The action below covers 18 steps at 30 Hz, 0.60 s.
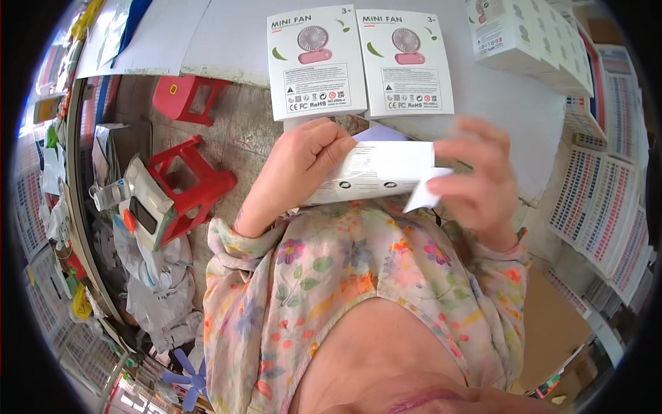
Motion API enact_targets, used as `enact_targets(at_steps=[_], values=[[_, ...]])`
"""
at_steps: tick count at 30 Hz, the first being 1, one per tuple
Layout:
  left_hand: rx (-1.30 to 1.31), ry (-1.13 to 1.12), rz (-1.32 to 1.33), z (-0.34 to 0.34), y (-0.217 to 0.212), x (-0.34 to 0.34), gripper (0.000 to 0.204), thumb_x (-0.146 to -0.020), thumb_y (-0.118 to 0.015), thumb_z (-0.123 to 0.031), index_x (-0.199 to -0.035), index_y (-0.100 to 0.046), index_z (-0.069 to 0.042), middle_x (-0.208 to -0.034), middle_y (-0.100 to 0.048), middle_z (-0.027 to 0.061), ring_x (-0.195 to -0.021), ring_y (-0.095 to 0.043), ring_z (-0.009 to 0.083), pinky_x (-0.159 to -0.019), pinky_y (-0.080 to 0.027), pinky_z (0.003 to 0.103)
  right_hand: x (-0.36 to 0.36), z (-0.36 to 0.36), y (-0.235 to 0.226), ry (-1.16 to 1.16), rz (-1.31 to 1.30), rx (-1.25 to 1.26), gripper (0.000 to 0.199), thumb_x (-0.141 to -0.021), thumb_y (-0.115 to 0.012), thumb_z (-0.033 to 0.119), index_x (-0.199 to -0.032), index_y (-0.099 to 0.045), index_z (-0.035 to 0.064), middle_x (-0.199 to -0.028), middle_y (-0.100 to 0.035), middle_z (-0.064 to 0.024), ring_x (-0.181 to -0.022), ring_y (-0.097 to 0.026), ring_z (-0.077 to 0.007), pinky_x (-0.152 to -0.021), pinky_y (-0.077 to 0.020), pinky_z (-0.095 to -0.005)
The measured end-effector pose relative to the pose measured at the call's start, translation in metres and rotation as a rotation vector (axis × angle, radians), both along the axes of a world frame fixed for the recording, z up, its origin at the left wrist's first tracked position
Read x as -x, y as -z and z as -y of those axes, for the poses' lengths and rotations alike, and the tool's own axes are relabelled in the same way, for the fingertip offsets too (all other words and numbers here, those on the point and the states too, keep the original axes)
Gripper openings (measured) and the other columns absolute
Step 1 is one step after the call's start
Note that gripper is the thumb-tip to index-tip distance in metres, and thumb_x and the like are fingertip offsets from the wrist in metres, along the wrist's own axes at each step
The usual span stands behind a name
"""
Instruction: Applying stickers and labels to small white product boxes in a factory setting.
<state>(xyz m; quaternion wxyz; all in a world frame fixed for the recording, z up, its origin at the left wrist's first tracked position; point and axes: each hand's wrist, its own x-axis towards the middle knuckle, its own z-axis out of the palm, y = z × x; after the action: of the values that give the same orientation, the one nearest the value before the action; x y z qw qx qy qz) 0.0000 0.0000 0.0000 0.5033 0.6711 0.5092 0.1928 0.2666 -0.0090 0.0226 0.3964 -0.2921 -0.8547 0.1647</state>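
Observation:
My left hand (310, 155) is closed on the left end of a white cardboard box (386, 162), its thumb pressed on the top. The box lies sideways in front of my chest, with small print and dark marks on its sides. At its right end a white flap (422, 192) sticks out. My right hand (479, 176) is beside that end, blurred by motion, with fingers apart and nearly around the flap. Whether a fingertip touches the flap I cannot tell. Two white mini fan boxes (316, 62) (405, 63) with pink fan pictures lie just beyond, side by side on the table.
More white fan boxes (527, 41) stand in a row at the far right of the pale table (227, 41). Red plastic stools (189, 183) are on the left, one under a bag bearing a phone (143, 215). Printed sheets (600, 207) are stacked on the right.

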Motion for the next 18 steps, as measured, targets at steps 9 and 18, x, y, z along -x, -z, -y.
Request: enact_targets(at_steps=[9,18], values=[[-0.693,0.263,-0.184,-0.009,-0.010,-0.055,0.010,-0.082,-0.063,-0.009,-0.088,-0.060,-0.001,-0.104,-0.061,0.0127,-0.104,-0.056,0.0309,-0.085,-0.045,0.040,-0.030,-0.101,0.011,0.173,0.024,0.430,0.013,-0.091,-0.061,0.004,-0.104,-0.062,0.0023,-0.103,-0.062,-0.0051,-0.104,-0.057,-0.0171,-0.094,-0.0425,-0.0303],[-0.908,0.263,-0.300,-0.031,0.003,-0.083,0.016,-0.085,-0.061,-0.009,-0.093,-0.059,0.005,-0.127,-0.058,0.0226,-0.123,-0.052,0.0387,-0.104,-0.041,0.046,-0.025,-0.131,0.024,0.057,0.151,0.538,0.016,-0.092,-0.060,0.007,-0.108,-0.062,0.0030,-0.108,-0.060,-0.0060,-0.104,-0.059,-0.0184,-0.093,-0.0459,-0.0311]])
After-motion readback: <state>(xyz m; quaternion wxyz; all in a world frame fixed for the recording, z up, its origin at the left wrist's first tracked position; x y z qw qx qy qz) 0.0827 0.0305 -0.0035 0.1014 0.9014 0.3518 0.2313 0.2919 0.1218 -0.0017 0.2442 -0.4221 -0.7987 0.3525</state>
